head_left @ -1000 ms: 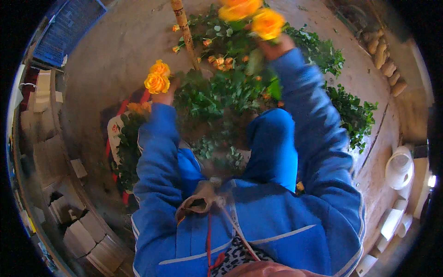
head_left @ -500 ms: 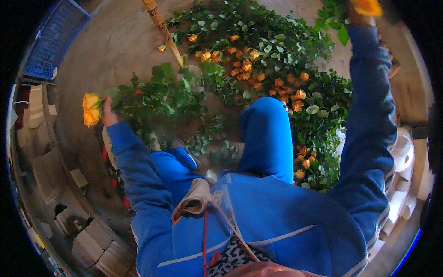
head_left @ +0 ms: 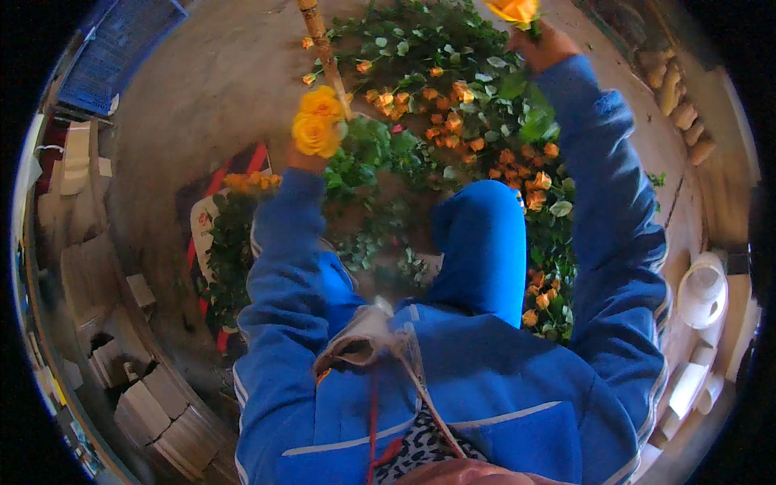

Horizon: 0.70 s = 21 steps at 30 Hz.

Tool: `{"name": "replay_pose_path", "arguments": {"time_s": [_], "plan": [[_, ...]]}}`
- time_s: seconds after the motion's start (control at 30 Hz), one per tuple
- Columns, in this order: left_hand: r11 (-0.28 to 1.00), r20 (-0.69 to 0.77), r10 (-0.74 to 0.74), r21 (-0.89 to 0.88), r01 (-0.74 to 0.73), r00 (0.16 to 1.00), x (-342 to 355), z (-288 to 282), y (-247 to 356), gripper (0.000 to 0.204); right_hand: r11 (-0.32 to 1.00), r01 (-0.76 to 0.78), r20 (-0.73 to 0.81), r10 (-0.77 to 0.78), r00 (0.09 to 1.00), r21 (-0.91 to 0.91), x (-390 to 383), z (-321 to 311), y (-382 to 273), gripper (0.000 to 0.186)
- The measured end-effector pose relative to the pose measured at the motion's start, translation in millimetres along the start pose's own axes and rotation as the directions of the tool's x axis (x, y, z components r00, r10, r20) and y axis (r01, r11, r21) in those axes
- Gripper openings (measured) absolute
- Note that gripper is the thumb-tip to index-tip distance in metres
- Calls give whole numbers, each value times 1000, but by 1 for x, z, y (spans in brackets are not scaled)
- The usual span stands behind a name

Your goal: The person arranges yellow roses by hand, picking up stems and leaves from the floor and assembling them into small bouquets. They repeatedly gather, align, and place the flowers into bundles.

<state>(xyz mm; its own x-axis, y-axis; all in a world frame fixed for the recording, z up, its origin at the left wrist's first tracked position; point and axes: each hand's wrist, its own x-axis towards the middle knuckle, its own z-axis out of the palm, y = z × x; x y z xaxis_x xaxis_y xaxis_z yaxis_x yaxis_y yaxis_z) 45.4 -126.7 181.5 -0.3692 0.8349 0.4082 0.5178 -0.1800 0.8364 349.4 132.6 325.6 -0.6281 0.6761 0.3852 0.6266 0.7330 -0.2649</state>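
Observation:
My left hand [head_left: 305, 158] is closed behind the heads of yellow roses [head_left: 318, 125], its fingers mostly hidden by the blooms. Leafy stems spread to the right of it. My right hand [head_left: 550, 47], stretched far forward at the upper right, is closed around a single yellow-orange rose [head_left: 514, 10] just below its head. Beneath and between the arms lies a big heap of orange roses [head_left: 440, 129] with dense green leaves, reaching down beside my bent knee.
A wooden pole [head_left: 322, 52] stands upright beyond the left hand. More orange roses [head_left: 252, 183] with foliage rest at the left on something white and red. Cardboard pieces [head_left: 145, 412] line the left side, below a blue crate [head_left: 121, 52]. White rolls [head_left: 702, 295] lie at the right.
My left hand has swung right and forward with its yellow roses, uncovering the bunch at the left. My right hand has moved left, over the far end of the heap, still gripping its rose.

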Motion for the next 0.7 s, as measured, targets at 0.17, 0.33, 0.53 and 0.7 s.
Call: {"name": "replay_pose_path", "arguments": {"time_s": [0.17, 0.33, 0.53, 0.7], "plan": [[920, 49, -227, 338, 198, 973, -12, 21, -34, 42, 595, -138, 226, -75, 971, 792, -30, 114, -105, 29], [924, -122, -240, 276, 265, 963, -16, 22, -65, 41, 355, -280, 273, 71, 959, 892, -53, 236, -145, 30], [872, -53, -328, 368, 324, 943, -14, 14, -75, 44, 515, -541, 595, 72, 800, 665, -40, 259, -162, 38], [878, 60, -435, 249, 408, 899, -12, 14, -84, 49, 501, -257, 367, -134, 920, 827, -40, 249, -171, 41]]}}
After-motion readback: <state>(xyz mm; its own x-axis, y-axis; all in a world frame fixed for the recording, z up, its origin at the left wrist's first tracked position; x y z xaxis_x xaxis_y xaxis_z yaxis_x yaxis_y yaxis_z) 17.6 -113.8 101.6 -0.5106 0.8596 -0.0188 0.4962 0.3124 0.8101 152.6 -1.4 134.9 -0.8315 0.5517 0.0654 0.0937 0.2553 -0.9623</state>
